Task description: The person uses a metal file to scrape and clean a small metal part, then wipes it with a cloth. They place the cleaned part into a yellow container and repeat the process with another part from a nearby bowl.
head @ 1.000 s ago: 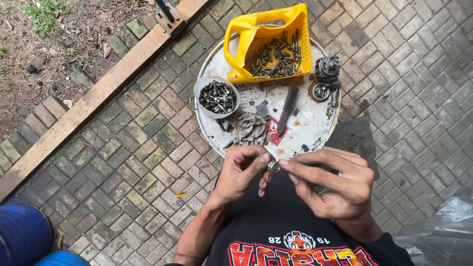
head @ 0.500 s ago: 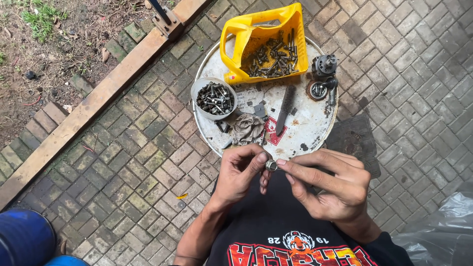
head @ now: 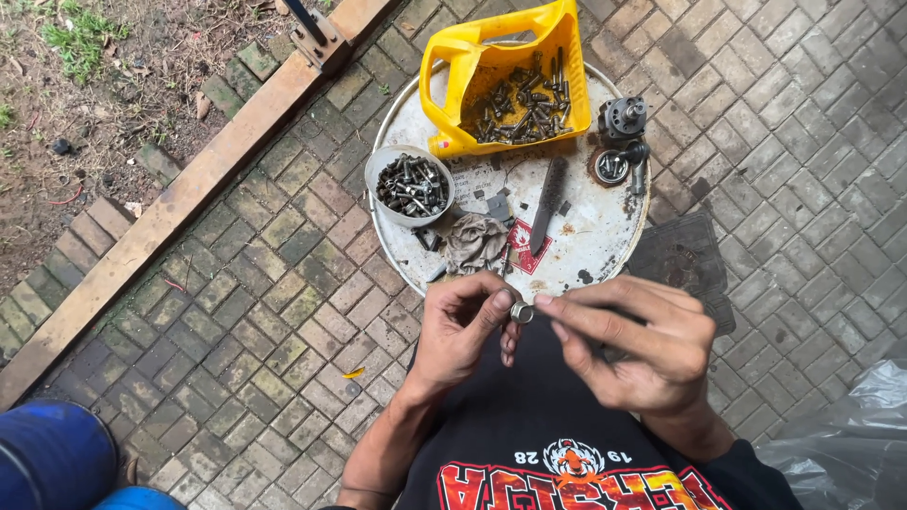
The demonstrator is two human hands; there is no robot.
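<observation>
Both hands meet just in front of the person's chest, over the near edge of a round, stained white metal drum lid [head: 586, 236] that serves as the tabletop. Between them sits a small grey metal nut [head: 521, 312]. The left hand [head: 460, 326] has its grip closed on the nut, thumb and forefinger pinching it from the left. The right hand [head: 642, 345] closes its grip on the same piece from the other side, the forefinger tip and thumb touching it, the other fingers curled loosely below. Whether a bolt runs through the nut cannot be told, since the fingers hide it.

On the drum lid, at the far side, lies a cut-open yellow plastic jug [head: 444, 104] filled with dark bolts and screws. To its left stands a small round grey bowl [head: 378, 170], also full of bolts. A crumpled grey rag [head: 472, 244] lies near the lid's near edge, and a long dark metal file [head: 548, 203] lies beside it. Two small dark round machine parts [head: 619, 142] sit at the right rim.

The lid rests on a grey brick pavement [head: 265, 312], bordered at the left by a long wooden beam [head: 189, 194]. A blue barrel [head: 52, 453] shows in the lower left corner.
</observation>
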